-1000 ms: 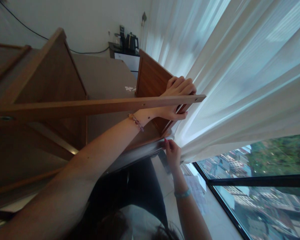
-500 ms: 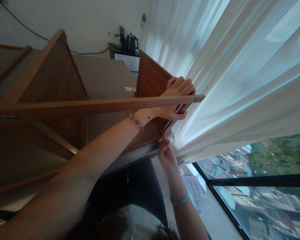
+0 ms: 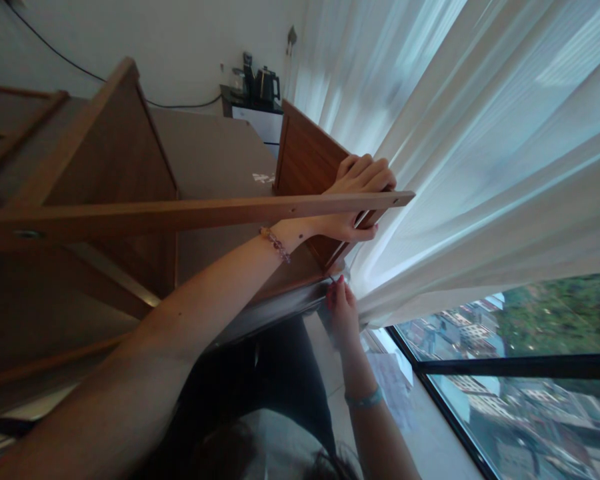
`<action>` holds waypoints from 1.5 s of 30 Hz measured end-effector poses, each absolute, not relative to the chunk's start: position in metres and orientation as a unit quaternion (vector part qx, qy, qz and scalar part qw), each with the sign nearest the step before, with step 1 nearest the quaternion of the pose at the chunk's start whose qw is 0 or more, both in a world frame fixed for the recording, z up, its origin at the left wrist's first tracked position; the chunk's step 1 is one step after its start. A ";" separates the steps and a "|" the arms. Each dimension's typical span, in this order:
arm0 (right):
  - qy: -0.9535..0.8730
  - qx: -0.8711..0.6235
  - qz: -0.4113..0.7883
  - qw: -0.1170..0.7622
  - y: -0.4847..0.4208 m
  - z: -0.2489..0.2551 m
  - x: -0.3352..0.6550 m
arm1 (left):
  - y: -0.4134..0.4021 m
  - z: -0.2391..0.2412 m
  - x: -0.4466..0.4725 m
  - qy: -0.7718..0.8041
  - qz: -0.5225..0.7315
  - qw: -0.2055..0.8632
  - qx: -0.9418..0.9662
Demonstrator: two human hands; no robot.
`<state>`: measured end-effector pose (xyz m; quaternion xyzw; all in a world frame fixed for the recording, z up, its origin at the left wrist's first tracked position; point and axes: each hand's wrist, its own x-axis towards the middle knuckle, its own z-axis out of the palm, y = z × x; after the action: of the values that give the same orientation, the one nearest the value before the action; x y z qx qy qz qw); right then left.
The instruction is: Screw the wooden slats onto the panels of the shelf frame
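Observation:
A brown wooden furniture piece [image 3: 130, 160] lies tipped in front of me, and a long wooden rail [image 3: 180, 212] crosses the view. My left hand [image 3: 363, 180], with a beaded bracelet on its wrist, is wrapped round the end edge of a wooden panel [image 3: 305, 160], just behind the rail's tip. My right hand [image 3: 341, 308], with a teal band on its wrist, sits at the panel's lower corner beside the curtain. Its fingers are pressed together there; what they pinch is hidden.
White sheer curtains [image 3: 470, 153] hang close along the right of the furniture. A dark-framed window [image 3: 505, 365] shows buildings and trees outside. A small stand with a black kettle [image 3: 265, 83] is by the far wall. A cable [image 3: 80, 67] runs along that wall.
My right hand drew a little away from the curtain and came back to the panel's lower corner. My left hand has kept its grip, and the view has shifted slightly.

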<state>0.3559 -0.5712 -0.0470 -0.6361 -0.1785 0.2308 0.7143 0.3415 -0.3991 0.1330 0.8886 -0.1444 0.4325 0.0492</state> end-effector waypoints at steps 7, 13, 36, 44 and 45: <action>-0.459 -0.808 -0.001 0.369 -0.593 -0.044 0.372 | -0.398 0.134 0.341 -0.138 0.415 0.069 0.897; -0.501 -0.832 -0.147 0.187 -0.592 -0.042 0.387 | -0.400 0.136 0.338 -0.126 0.392 0.084 0.908; -0.415 -0.834 -0.066 0.358 -0.581 -0.047 0.374 | -0.399 0.141 0.332 -0.149 0.409 0.061 0.898; -0.441 -0.843 -0.134 0.277 -0.586 -0.045 0.378 | -0.398 0.136 0.338 -0.155 0.400 0.068 0.901; -0.443 -0.844 -0.143 0.267 -0.587 -0.044 0.378 | -0.398 0.137 0.338 -0.155 0.395 0.069 0.903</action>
<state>0.3778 -0.5870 -0.0445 -0.8438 -0.4430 -0.1428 0.2670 0.3377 -0.3982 0.1367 0.9030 -0.1547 0.3949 0.0690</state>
